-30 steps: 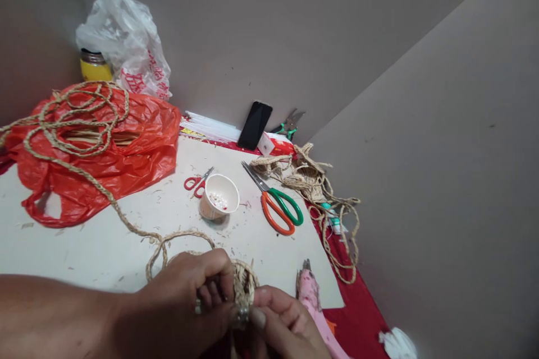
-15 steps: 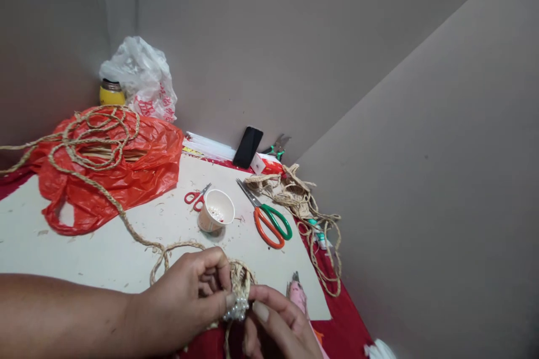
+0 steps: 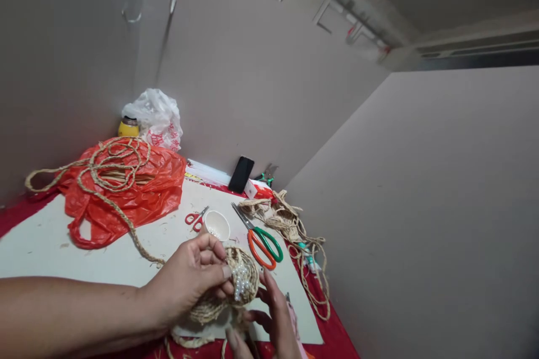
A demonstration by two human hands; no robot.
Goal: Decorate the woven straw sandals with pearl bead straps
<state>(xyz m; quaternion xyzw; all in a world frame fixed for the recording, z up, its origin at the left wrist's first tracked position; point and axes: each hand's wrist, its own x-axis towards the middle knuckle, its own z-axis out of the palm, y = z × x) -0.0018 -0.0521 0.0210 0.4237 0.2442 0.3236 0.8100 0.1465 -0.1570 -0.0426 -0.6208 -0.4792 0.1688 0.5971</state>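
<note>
My left hand (image 3: 191, 277) is closed around a small woven straw basket (image 3: 246, 272), thumb pressing a cluster of white pearl beads (image 3: 241, 283) against its face. My right hand (image 3: 272, 322) sits just below and right of the basket, fingers stretched out and apart, fingertips near its rim, holding nothing. A braided straw rope (image 3: 126, 219) runs from the basket across the white board (image 3: 50, 247) up onto the red plastic bag (image 3: 126, 196). A white cup (image 3: 217, 224) with beads stands just behind the basket.
Orange-and-green scissors (image 3: 263, 241) and small red scissors (image 3: 196, 217) lie by the cup. More straw braid (image 3: 295, 224) is piled at the right edge. A black phone (image 3: 241, 174), a white bag (image 3: 158, 118) and a yellow jar (image 3: 127, 127) stand by the wall. Red cloth (image 3: 337, 336) underneath.
The view has tilted upward. My left hand raised the basket and turned its face to me with the beads on it. My right hand let go and opened below it.
</note>
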